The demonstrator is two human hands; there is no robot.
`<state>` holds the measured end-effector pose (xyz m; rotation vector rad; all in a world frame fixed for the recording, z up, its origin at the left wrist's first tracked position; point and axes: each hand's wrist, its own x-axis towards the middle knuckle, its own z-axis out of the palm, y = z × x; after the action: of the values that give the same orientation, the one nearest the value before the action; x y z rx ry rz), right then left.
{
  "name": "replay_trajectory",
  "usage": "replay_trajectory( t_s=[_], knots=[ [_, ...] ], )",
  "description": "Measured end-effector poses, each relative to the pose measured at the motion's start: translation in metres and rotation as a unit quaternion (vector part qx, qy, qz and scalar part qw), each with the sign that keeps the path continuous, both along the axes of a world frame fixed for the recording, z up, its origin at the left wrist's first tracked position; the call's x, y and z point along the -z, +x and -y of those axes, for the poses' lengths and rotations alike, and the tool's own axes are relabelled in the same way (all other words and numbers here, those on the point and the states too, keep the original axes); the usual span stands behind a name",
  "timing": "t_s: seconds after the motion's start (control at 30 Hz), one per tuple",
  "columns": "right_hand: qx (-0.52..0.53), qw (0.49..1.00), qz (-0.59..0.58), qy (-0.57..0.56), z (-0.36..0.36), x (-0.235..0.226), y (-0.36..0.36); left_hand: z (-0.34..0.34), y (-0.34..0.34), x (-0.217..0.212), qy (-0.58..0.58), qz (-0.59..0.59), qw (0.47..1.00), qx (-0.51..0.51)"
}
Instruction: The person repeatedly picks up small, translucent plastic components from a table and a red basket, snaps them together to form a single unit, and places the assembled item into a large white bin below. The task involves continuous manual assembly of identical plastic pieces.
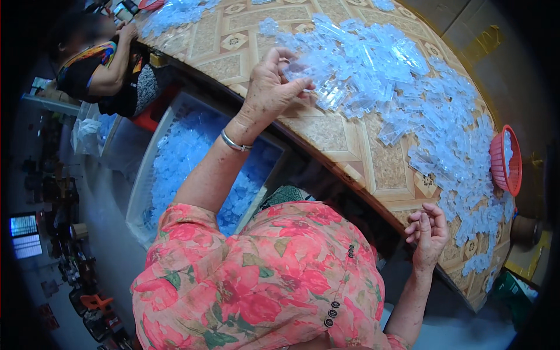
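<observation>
A big heap of clear bluish plastic pieces [402,87] covers the patterned tabletop [332,131]. My left hand [269,87], a metal bangle on its wrist, reaches onto the near edge of the heap. Its fingers pinch a few of the clear pieces [303,71]. My right hand [429,233] hovers at the table's edge, lower right, beside the tail of the heap. Its fingers are loosely curled and apart, and I see nothing in it.
A white crate [149,169] full of the same bluish pieces stands below the table at the left. A red basket [503,160] sits on the table's right end. Another person [99,64] works at the upper left, by more pieces.
</observation>
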<state>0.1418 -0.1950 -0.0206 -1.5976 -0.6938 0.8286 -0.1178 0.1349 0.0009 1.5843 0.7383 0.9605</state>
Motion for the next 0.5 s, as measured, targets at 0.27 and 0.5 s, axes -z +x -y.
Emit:
replay_trajectory(
  t_s=[0.27,0.5],
  knots=[
    [0.023,0.999,-0.011,-0.045,-0.016,-0.017,-0.009,0.065,0.079,0.000,-0.125,0.103,0.976,0.146],
    [0.031,0.839,0.543,0.030,-0.068,-0.048,0.011,0.115,0.119,0.013,-0.174,0.109,0.961,0.185]
  ],
)
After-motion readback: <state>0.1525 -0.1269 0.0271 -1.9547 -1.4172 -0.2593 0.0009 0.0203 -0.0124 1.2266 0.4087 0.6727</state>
